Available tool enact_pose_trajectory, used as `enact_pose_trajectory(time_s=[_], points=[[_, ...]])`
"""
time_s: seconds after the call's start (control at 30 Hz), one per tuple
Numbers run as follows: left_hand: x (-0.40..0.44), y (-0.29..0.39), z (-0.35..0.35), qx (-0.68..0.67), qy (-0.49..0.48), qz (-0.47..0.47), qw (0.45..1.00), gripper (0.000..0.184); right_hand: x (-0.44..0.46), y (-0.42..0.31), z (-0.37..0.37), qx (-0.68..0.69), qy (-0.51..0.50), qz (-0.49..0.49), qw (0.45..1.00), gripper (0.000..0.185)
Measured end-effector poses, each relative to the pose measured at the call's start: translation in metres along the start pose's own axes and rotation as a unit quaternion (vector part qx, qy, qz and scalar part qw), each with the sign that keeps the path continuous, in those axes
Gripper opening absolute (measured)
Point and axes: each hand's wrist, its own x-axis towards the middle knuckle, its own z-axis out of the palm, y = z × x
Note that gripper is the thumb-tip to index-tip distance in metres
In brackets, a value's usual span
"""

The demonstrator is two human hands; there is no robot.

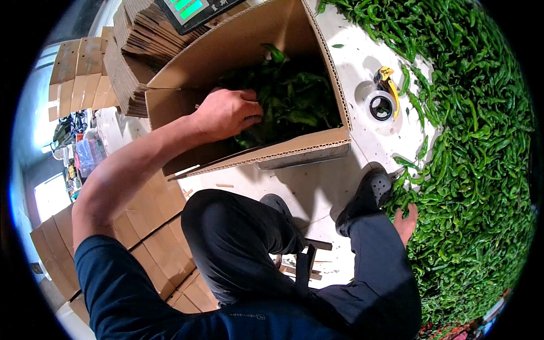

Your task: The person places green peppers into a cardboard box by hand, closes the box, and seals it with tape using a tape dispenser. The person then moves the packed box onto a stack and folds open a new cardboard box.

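From afar I am viewing what seems a filling step, the left hand [232, 112] curling over green peppers [297, 96] inside the carton [238, 54], grip indiscernible, the right hand [406, 224], fingers apart, lying beside the pepper heap [470, 181], apparently calling for a gathering grasp.

Reaching the left hand [224, 113] into an open cardboard box [238, 48], down to the green peppers [300, 93] inside, with fingers [250, 109] curled and any hold hard to make out. Spread-fingered with the right hand [406, 225] at the edge of a broad pepper heap [476, 198]. Near a tape dispenser [395, 101] on the white floor [351, 65], with a lit display [186, 8] beyond the box.
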Motion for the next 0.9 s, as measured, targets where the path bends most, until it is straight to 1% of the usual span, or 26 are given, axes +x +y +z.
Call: enact_pose_trajectory(time_s=[0.1, 0.2, 0.3, 0.33, 0.4, 0.47, 0.5, 0.6, 0.63, 0.67, 0.7, 0.73, 0.77, 0.8, 0.83, 0.87, 0.9], points=[[0.0, 0.004, 0.0, -0.011, -0.001, -0.014, 1.0, 0.02, 0.0, 0.0, 0.0, 0.006, 0.005, -0.007, 1.0, 0.048], [-0.001, 0.002, -0.006, -0.059, -0.014, -0.032, 0.998, 0.018, -0.001, -0.002, -0.001, 0.001, 0.009, -0.013, 1.0, 0.048], [-0.005, 0.004, -0.009, -0.129, -0.007, -0.039, 0.991, 0.013, -0.001, 0.001, 0.004, -0.015, 0.018, -0.033, 0.999, 0.049], [-0.003, 0.007, -0.015, -0.185, -0.021, -0.105, 0.977, 0.012, -0.001, 0.004, 0.007, -0.022, 0.022, -0.043, 0.999, 0.05], [0.001, 0.015, -0.026, -0.296, -0.047, -0.233, 0.925, 0.012, -0.002, 0.01, 0.013, -0.046, 0.027, -0.047, 0.997, 0.057], [0.002, 0.009, -0.022, -0.297, -0.033, -0.247, 0.922, 0.015, -0.003, 0.016, 0.018, -0.073, 0.031, -0.05, 0.996, 0.061], [0.002, 0.006, -0.021, -0.298, -0.028, -0.254, 0.92, 0.016, -0.005, 0.014, 0.019, -0.084, 0.025, -0.036, 0.995, 0.065], [-0.001, 0.006, -0.034, -0.305, 0.054, -0.267, 0.913, 0.017, -0.009, 0.013, 0.018, -0.066, 0.016, -0.015, 0.998, 0.067], [-0.005, 0.014, -0.046, -0.337, 0.106, -0.298, 0.887, 0.021, -0.011, 0.024, 0.024, -0.058, 0.026, -0.02, 0.998, 0.07], [-0.009, 0.036, -0.069, -0.368, 0.156, -0.326, 0.857, 0.024, -0.015, 0.025, 0.024, -0.082, 0.039, -0.019, 0.996, 0.073], [-0.021, 0.055, -0.084, -0.392, 0.195, -0.299, 0.848, 0.021, -0.017, 0.023, 0.023, -0.11, 0.055, -0.009, 0.992, 0.075], [-0.03, 0.074, -0.095, -0.407, 0.216, -0.266, 0.847, 0.022, -0.011, 0.037, 0.024, -0.07, 0.026, -0.004, 0.997, 0.08], [-0.046, 0.1, -0.098, -0.417, 0.212, -0.227, 0.854, 0.023, -0.015, -0.001, -0.001, -0.034, 0.003, 0.031, 0.999, 0.079], [-0.064, 0.124, -0.1, -0.434, 0.187, -0.186, 0.861, 0.023, -0.029, -0.002, 0.0, -0.013, 0.059, 0.056, 0.997, 0.075], [-0.078, 0.143, -0.096, -0.45, 0.14, -0.146, 0.87, 0.024, -0.031, -0.011, -0.008, 0.003, 0.075, 0.067, 0.995, 0.075], [-0.086, 0.158, -0.089, -0.445, 0.067, -0.126, 0.884, 0.025, -0.035, -0.019, -0.022, -0.033, 0.069, 0.094, 0.993, 0.077], [-0.075, 0.171, -0.08, -0.28, -0.035, -0.105, 0.953, 0.02, -0.043, -0.019, -0.026, -0.048, 0.087, 0.121, 0.988, 0.077]])
